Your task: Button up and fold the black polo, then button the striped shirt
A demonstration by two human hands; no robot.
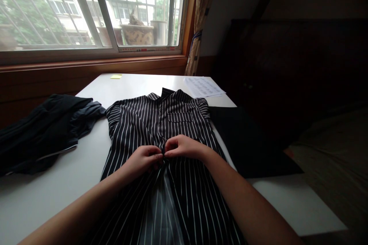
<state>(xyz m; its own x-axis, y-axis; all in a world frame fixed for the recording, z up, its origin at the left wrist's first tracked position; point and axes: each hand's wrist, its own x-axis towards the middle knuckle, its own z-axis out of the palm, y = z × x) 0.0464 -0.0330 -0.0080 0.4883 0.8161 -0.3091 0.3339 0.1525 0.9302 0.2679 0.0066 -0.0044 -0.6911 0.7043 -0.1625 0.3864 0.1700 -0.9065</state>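
Observation:
A black shirt with white stripes (138, 126) lies front up on the white table, its collar toward the window. Above the middle of the front it is closed; lower down the two front edges part and show the grey inside. My left hand (146, 157) pinches the front edge from the left. Facing it, my right hand (179, 146) pinches the same spot from the right, fingertips nearly touching those of the left. Any button between the fingers is too small and hidden to make out.
Dark folded clothing (48, 126) lies at the table's left. A black cloth (247, 141) hangs over the right edge. Printed sheets (202, 87) and a yellow sticky note (116, 76) lie at the back of the white table (138, 82), below a barred window (138, 4).

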